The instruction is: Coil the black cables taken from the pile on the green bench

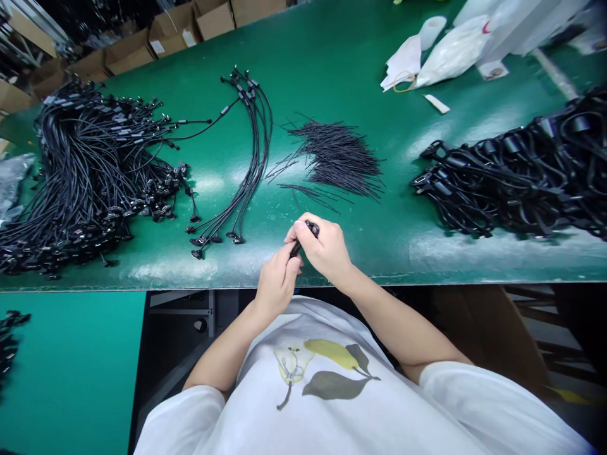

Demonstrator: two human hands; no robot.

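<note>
Both hands meet near the table's front edge around a small bundle of black cable (311,229), mostly hidden by the fingers. My left hand (276,278) is closed on its lower end. Above it, my right hand (327,248) wraps the upper part, with a dark loop showing by the thumb. Just beyond the hands lies a pile of thin black ties (339,158), with a few loose ones nearer to me. Left of them, several long black cables (256,145) with connectors at both ends stretch across the green table (360,82).
A large heap of black cables (90,164) covers the left side. Bundled cables (512,170) are piled at the right. White bags (450,54) and a small white scrap (437,103) lie at the back right. Cardboard boxes (173,30) line the far edge.
</note>
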